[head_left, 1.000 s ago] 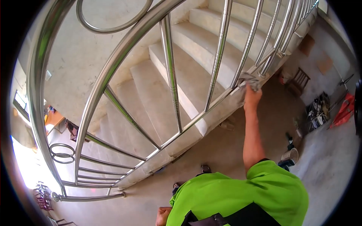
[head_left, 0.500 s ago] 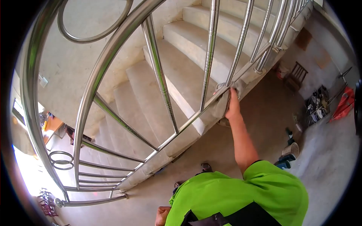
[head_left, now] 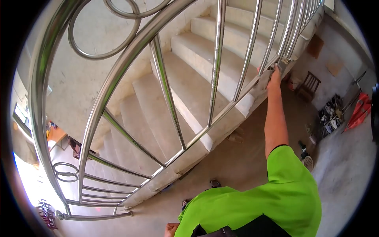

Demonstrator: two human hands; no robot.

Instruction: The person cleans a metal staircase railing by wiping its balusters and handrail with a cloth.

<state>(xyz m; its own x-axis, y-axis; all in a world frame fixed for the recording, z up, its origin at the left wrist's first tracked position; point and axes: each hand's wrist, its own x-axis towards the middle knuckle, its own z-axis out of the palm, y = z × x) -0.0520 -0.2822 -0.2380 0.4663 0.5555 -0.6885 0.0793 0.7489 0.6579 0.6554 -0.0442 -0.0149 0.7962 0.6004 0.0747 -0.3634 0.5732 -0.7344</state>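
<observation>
My right hand (head_left: pixel 274 77) reaches far out to the upper right, closed around a grey cloth (head_left: pixel 261 83). The cloth is wrapped over the slanting bottom rail (head_left: pixel 224 112) of a shiny metal stair railing, close to the foot of an upright bar (head_left: pixel 248 51). Part of the cloth hangs below the rail, and my fingers are partly hidden behind it. At the lower edge, beside my green shirt (head_left: pixel 252 201), my left hand (head_left: pixel 171 229) shows only in part. Its fingers look curled; whatever may be inside them is hidden.
Concrete stairs (head_left: pixel 197 77) rise behind the railing. A thick curved handrail (head_left: pixel 103 94) sweeps across the left. Beyond the stairs on the right stand a wooden chair (head_left: pixel 309 86), a rack of shoes (head_left: pixel 331 114) and a red cloth-like item (head_left: pixel 358 112).
My right hand and the cloth have moved up along the bottom rail, to the right, past an upright bar. My right arm is stretched further. My left hand has sunk slightly lower in view.
</observation>
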